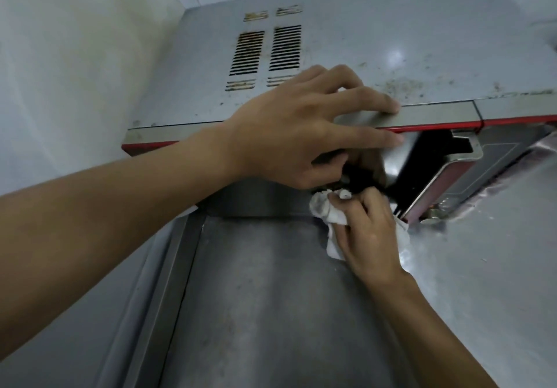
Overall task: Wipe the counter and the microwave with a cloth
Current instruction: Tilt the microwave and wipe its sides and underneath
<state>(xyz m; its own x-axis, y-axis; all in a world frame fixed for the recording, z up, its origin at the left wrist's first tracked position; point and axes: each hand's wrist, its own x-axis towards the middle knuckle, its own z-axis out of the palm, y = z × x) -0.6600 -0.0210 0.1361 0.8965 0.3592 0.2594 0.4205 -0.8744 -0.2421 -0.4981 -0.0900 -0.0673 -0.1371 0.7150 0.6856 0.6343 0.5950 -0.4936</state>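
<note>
Cloth [327, 214], gripped in the right hand [372, 237], wipes the microwave [391, 41] doorway; left hand [280, 134] rests spread on top; the grimy top probably needs wiping next.

Grey microwave [346, 34] top – brown-speckled near its front edge, red trim below, two panels of black vent slots [265, 51]. White cloth [328, 218], grey-smudged; dull steel counter [271, 297].

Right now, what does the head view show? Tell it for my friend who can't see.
The right hand grips a white cloth at the lower front of the microwave, close to the steel counter. The left hand rests on its top front edge, fingers spread. Grime speckles the top.
</note>
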